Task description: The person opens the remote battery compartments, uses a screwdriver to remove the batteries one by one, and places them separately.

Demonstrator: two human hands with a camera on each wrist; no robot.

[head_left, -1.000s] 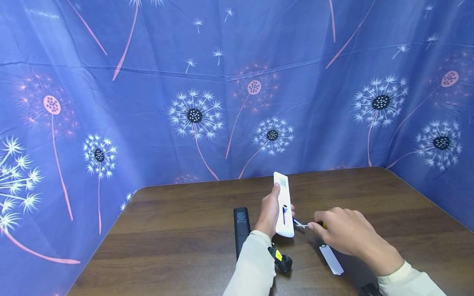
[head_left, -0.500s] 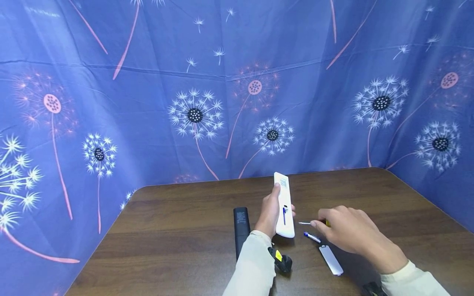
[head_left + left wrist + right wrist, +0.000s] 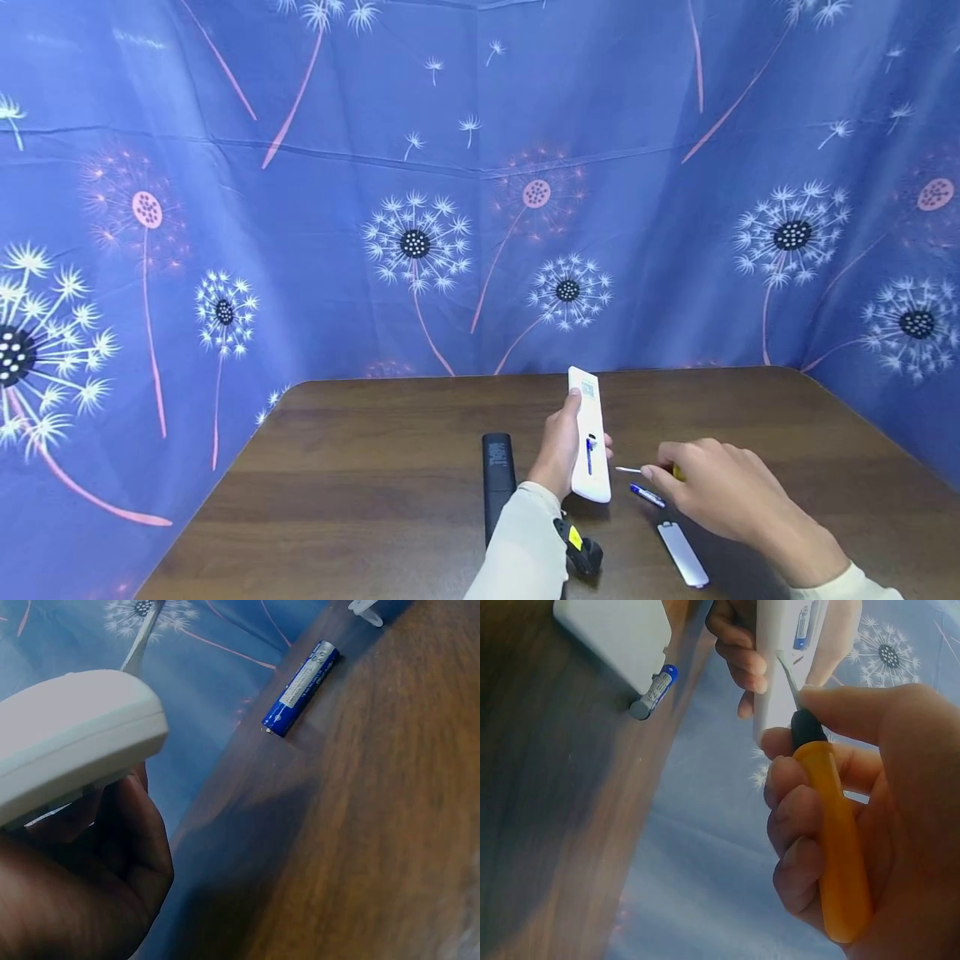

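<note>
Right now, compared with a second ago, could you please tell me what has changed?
The loose battery, earlier beside the white remote at the screwdriver's tip, has moved right and nearer the person; it now lies on the table. Unchanged: left hand holding the white remote, right hand gripping the screwdriver, black remote and white cover in place.

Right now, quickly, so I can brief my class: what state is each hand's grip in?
Left grip: closed, holding the white remote.
Right grip: closed, holding the orange-handled screwdriver.
</note>
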